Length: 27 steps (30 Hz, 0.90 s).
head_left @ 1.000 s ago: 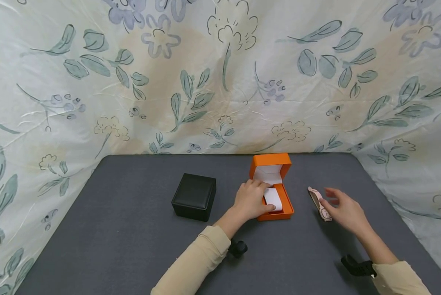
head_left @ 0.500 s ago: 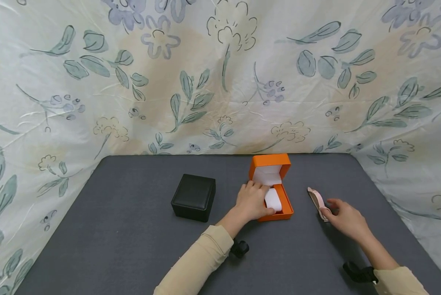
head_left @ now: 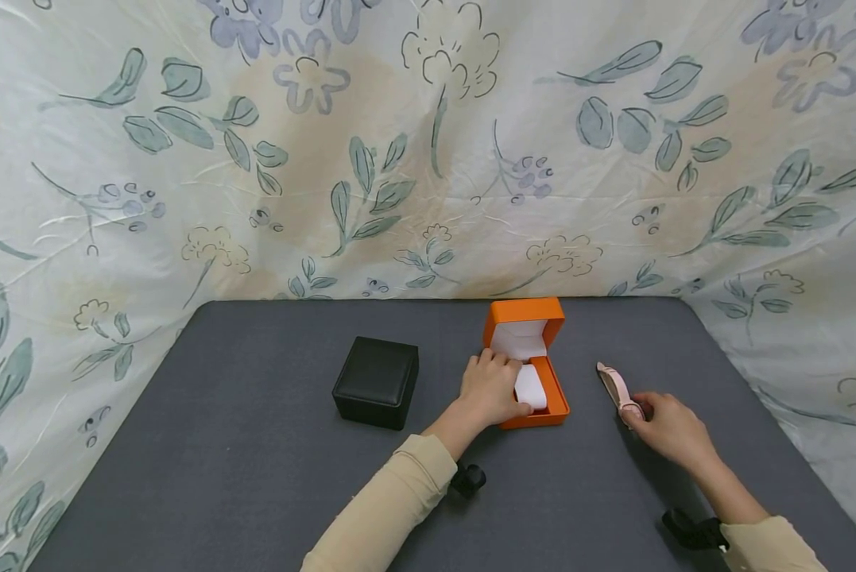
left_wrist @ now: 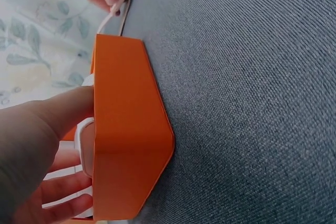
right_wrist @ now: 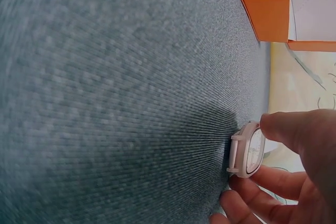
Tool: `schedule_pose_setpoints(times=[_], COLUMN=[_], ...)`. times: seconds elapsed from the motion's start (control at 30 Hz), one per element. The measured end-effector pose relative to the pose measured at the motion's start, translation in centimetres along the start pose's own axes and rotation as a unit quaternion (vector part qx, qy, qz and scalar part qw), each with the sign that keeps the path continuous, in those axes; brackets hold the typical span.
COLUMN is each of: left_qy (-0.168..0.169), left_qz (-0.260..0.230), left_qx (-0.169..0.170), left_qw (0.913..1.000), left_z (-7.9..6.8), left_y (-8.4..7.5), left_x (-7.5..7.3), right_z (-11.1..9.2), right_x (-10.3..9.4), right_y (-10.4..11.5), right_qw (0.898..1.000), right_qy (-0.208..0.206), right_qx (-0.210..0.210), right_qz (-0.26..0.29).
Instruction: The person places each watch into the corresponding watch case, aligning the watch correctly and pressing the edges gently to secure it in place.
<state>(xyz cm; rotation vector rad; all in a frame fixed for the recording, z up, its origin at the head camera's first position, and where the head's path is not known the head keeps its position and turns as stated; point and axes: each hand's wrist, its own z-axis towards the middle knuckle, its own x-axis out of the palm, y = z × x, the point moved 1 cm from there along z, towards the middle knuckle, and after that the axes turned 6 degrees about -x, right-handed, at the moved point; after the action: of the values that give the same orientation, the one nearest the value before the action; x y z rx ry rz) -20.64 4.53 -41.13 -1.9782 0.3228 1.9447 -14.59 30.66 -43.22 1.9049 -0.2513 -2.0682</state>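
Note:
The orange watch box [head_left: 559, 391] stands with its lid raised, a white watch cushion [head_left: 531, 387] in its lower half. My left hand [head_left: 489, 388] reaches over the box's left side and grips the cushion, thumb at the near end and fingers toward the far end. In the left wrist view the orange wall [left_wrist: 126, 103] hides the thumb tip. To the right, a pale pink wristwatch [head_left: 616, 386] lies with its strap stretched away from me. My right hand [head_left: 674, 429] pinches its case [right_wrist: 248, 149] between thumb and fingers.
A closed black box [head_left: 377, 381] sits left of the orange one. The grey tabletop [head_left: 206, 445] runs back to a floral cloth [head_left: 313, 183]. Black camera mounts on the left wrist [head_left: 468, 481] and right wrist [head_left: 692, 530] hang close over the table.
My right hand has come down slightly and closed its thumb and fingers on the watch case. The left hand stays at the cushion, nearly still.

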Motion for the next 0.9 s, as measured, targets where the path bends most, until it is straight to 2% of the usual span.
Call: schedule_pose_setpoints(times=[0.6,0.9], left_qy=[-0.012,-0.045], left_qz=[-0.012,-0.02], left_qx=[0.0,0.014], left_qw=[0.9999,0.9987], left_z=[0.25,0.2], left_y=[0.03,0.16], left_x=[0.39,0.53], right_z=[-0.08,-0.12], right_x=[0.29,0.55], right_y=[0.37,0.7], right_qw=[1.0,1.0], right_qy=[-0.015,-0.021], right_qx=[0.015,0.017], right_qz=[-0.002,0.008])
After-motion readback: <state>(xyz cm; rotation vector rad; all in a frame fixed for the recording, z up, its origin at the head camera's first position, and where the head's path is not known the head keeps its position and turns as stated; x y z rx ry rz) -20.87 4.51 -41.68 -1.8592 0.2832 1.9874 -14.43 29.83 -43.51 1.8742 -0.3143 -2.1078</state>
